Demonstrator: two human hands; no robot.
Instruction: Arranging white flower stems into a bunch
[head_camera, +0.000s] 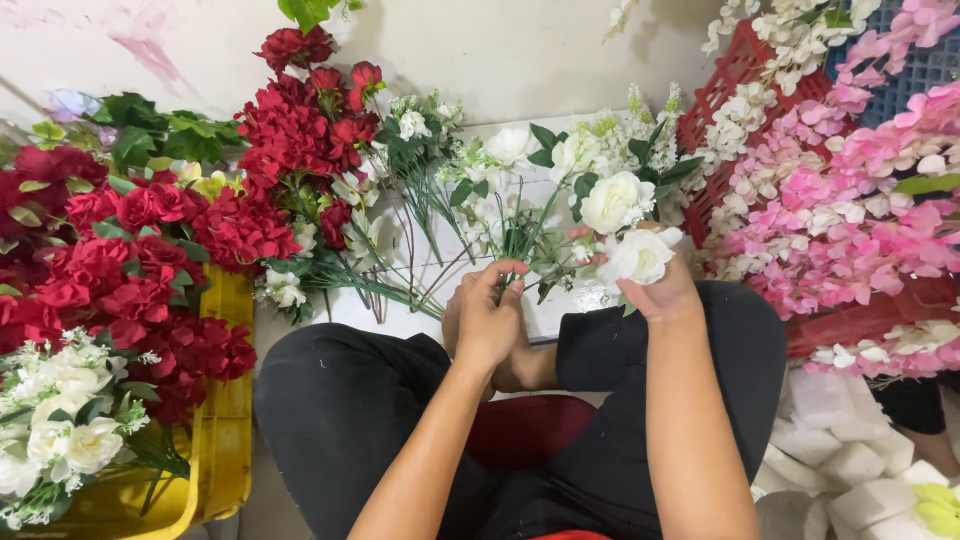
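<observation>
We see left hand (488, 322) pinching green stems (520, 248); right hand (668, 290) gripping white artificial rose (636, 256). Red flowers (150, 260) far left, pink blossoms (850, 210) right.

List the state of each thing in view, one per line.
left hand: pinching green stems
right hand: holding a white flower
white flower: held up, in bloom
green stems: gathered in a bunch
yellow crate: filled with red flowers
red flowers: heaped
red crate: filled with pink and white blossoms
</observation>
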